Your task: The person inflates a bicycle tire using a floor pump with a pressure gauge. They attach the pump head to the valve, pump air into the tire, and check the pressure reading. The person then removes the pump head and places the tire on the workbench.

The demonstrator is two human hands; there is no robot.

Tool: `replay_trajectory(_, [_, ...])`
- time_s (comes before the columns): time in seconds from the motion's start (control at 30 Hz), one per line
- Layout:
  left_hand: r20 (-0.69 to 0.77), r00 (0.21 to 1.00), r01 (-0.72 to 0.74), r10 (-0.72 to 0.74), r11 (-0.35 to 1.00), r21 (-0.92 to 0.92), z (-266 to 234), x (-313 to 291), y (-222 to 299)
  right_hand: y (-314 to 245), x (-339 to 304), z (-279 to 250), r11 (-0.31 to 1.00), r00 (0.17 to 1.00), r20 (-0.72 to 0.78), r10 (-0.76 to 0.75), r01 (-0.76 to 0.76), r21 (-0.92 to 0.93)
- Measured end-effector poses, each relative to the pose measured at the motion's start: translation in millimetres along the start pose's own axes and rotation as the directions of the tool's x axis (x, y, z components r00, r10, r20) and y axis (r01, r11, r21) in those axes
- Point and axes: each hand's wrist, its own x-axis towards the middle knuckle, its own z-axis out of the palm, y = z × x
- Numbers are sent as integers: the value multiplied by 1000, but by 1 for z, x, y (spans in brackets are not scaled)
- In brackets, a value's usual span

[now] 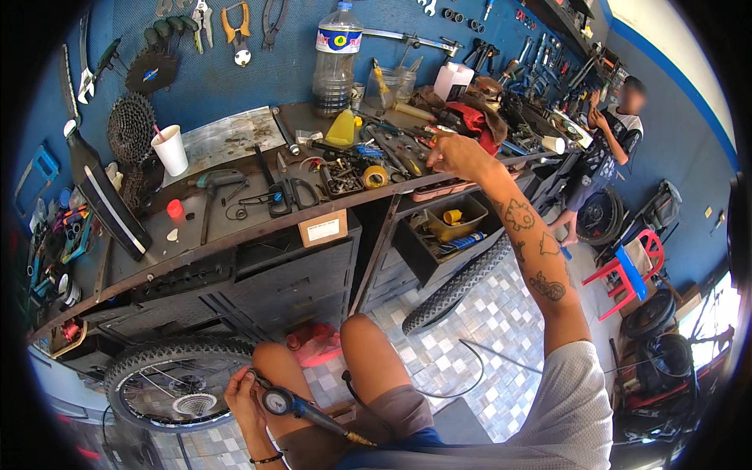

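Observation:
My left hand is wrapped around a tyre inflator with a round dial gauge, held low over my lap. The inflator has a blue and black body and a brass fitting at its far end. Stretched across to the workbench, my right hand has its fingers bent down together over the tool clutter. Whatever they may grip is hidden. Close to that hand lie pliers and other hand tools, a red cloth and a roll of yellow tape. A tray of small metal parts sits left of the tape.
Below the bench an open drawer juts out with a yellow bin. A bicycle wheel stands at lower left, a tyre at centre. A dark hose crosses the tiled floor. Another person is at far right, near a red chair.

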Motion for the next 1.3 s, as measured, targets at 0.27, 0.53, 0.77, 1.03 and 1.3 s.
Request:
replay_trajectory(0.27, [0, 1000, -9, 9, 1000, 16, 11, -9, 11, -24, -7, -17, 977, 977, -213, -2, 47, 206])
replay_trajectory(0.53, [-36, 998, 50, -47, 996, 74, 22, -20, 16, -291, -100, 104, 312, 972, -144, -188, 198, 929])
replay_trajectory(0.77, [11, 1000, 7, -8, 999, 41, 22, -26, 19, -443, -122, 196, 74, 982, 161, -103, -154, 985])
replay_trajectory(1.03, [82, 994, -78, 78, 997, -2, -1, -29, 13, -464, -108, 201, -71, 950, 287, -123, -297, 952])
replay_trajectory(1.3, [87, 990, -121, 113, 988, 91, 0, -29, 18, -468, -97, 204, 15, 958, 188, -215, -189, 982])
